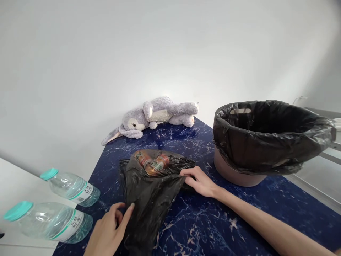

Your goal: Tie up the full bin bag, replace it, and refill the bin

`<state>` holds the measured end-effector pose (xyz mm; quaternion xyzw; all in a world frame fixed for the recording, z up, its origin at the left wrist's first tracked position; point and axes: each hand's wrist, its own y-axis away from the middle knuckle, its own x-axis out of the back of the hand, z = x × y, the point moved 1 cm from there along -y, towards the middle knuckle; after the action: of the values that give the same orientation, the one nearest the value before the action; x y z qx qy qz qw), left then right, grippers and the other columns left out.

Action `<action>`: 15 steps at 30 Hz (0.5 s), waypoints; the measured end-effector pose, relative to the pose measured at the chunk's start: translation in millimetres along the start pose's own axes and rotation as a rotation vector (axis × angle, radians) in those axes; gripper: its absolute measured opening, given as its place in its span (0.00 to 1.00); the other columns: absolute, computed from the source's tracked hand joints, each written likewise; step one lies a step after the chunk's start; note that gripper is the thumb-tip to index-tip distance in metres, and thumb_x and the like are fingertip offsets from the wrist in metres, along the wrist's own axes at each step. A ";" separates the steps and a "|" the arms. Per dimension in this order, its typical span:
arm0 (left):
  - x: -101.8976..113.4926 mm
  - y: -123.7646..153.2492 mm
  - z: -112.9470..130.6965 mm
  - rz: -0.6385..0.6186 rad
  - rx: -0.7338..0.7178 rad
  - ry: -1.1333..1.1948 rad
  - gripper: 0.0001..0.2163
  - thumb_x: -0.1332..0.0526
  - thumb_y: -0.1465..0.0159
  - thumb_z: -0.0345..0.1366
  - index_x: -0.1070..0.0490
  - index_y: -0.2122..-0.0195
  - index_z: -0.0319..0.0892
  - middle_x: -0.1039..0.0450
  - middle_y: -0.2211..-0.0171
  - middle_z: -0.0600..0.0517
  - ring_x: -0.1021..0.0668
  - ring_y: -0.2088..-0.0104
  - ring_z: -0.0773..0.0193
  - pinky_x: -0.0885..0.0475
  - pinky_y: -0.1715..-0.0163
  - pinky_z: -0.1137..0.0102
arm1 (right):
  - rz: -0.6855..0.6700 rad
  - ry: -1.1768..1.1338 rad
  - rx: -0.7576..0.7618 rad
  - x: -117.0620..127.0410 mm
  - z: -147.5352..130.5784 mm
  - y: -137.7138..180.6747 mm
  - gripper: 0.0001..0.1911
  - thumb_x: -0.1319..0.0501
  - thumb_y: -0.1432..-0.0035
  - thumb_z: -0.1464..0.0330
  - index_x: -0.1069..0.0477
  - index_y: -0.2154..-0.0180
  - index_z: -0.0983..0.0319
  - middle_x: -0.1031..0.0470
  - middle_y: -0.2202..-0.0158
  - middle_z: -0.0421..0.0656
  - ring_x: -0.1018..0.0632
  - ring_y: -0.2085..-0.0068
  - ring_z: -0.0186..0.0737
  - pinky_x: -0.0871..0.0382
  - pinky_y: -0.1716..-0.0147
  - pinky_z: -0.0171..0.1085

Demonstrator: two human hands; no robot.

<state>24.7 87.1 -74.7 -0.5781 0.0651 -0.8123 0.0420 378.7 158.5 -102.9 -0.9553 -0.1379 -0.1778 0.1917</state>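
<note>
- Location: the black bag [151,199] lies flat on the blue marbled table [213,227], left of the bin [231,172] and nearer the camera than it.
- Contents: a red-and-orange packet [153,161] shows through the film at the bag end level with the bin's base.
- Left hand [110,229]: at the bag end farthest from the bin, pinching loose film between thumb and forefinger.
- Right hand [201,183]: between the bin and the bag, fingers curled onto the film beside the packet. Whether they grip the film or only press on it cannot be told.
- Step in hand, as judged: handling the thin film at two separate places.
- Procedure: grip with the finger pads, not the nails. Draw both hands evenly, because thin film tears under a one-sided pull. Keep the packet end low so the contents stay inside.
- Count: one bag, one visible packet, one bin with one black liner [266,142].
- Count: two water bottles [70,186] [50,222], lying far left of the bin.
- Count: one plush rabbit [157,115], behind and left of the bin.
</note>
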 end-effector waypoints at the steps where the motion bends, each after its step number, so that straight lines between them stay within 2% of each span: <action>1: 1.2 -3.7 8.4 -0.059 -0.014 0.045 0.25 0.46 0.30 0.64 0.26 0.60 0.46 0.31 0.78 0.54 0.23 0.76 0.53 0.28 0.73 0.63 | 0.004 -0.018 0.000 3.5 0.5 -0.4 0.19 0.46 0.33 0.61 0.33 0.76 0.58 0.37 0.79 0.35 0.35 0.74 0.37 0.43 0.69 0.36; 3: 5.6 -8.0 27.9 -0.085 -0.070 0.148 0.23 0.44 0.30 0.63 0.28 0.67 0.48 0.32 0.76 0.53 0.25 0.74 0.57 0.30 0.72 0.67 | 0.036 -0.041 -0.014 6.3 0.7 -0.7 0.27 0.49 0.28 0.52 0.32 0.76 0.58 0.34 0.78 0.36 0.34 0.73 0.38 0.41 0.69 0.37; 5: 12.1 -8.3 46.2 -0.023 -0.102 0.249 0.22 0.42 0.31 0.62 0.28 0.67 0.48 0.29 0.71 0.51 0.24 0.71 0.58 0.30 0.75 0.70 | 0.085 -0.052 -0.047 4.1 0.6 -0.8 0.33 0.53 0.27 0.46 0.30 0.76 0.57 0.33 0.79 0.37 0.33 0.73 0.40 0.39 0.69 0.37; 7: 19.7 -5.3 59.8 0.036 -0.083 0.338 0.20 0.40 0.32 0.61 0.26 0.65 0.49 0.24 0.63 0.49 0.23 0.68 0.59 0.33 0.80 0.73 | 0.125 -0.049 -0.083 -0.4 0.5 -0.7 0.36 0.56 0.25 0.44 0.28 0.76 0.56 0.33 0.81 0.37 0.32 0.75 0.40 0.39 0.70 0.38; 9: 27.8 0.5 69.3 0.101 -0.075 0.387 0.19 0.38 0.32 0.59 0.25 0.64 0.48 0.22 0.53 0.46 0.19 0.64 0.58 0.31 0.80 0.76 | 0.164 -0.031 -0.104 -4.0 -0.1 -0.3 0.36 0.58 0.24 0.45 0.26 0.74 0.56 0.32 0.81 0.38 0.30 0.75 0.41 0.39 0.68 0.38; 11: 34.8 8.3 78.3 0.145 -0.132 0.386 0.17 0.37 0.31 0.56 0.25 0.64 0.47 0.21 0.49 0.44 0.17 0.56 0.56 0.22 0.70 0.76 | 0.227 -0.001 -0.107 -4.6 -2.5 0.4 0.32 0.55 0.24 0.47 0.26 0.71 0.56 0.29 0.77 0.39 0.28 0.72 0.42 0.39 0.66 0.39; 12: 37.1 12.6 83.6 0.159 -0.179 0.369 0.15 0.37 0.30 0.53 0.25 0.64 0.47 0.21 0.50 0.44 0.17 0.54 0.56 0.20 0.64 0.74 | 0.265 0.016 -0.104 -3.7 -4.8 1.0 0.30 0.53 0.25 0.47 0.27 0.70 0.57 0.28 0.75 0.40 0.27 0.70 0.43 0.39 0.64 0.39; 14: 37.5 20.9 96.9 0.160 -0.288 0.323 0.13 0.38 0.29 0.49 0.26 0.65 0.47 0.20 0.53 0.44 0.16 0.53 0.57 0.19 0.57 0.72 | 0.300 0.013 -0.075 -1.0 -11.8 2.2 0.25 0.49 0.26 0.48 0.30 0.68 0.57 0.28 0.71 0.40 0.28 0.67 0.42 0.40 0.63 0.39; 15: 35.5 24.6 104.7 0.149 -0.339 0.298 0.11 0.38 0.28 0.47 0.26 0.65 0.47 0.19 0.55 0.45 0.16 0.54 0.57 0.19 0.56 0.71 | 0.268 -0.016 -0.051 0.0 -16.1 2.9 0.24 0.48 0.26 0.48 0.31 0.68 0.57 0.28 0.70 0.40 0.28 0.67 0.42 0.39 0.63 0.38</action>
<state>111.8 51.7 -11.6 -0.4441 0.2487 -0.8607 -0.0058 375.1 149.3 -90.0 -0.9712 -0.0060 -0.1463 0.1881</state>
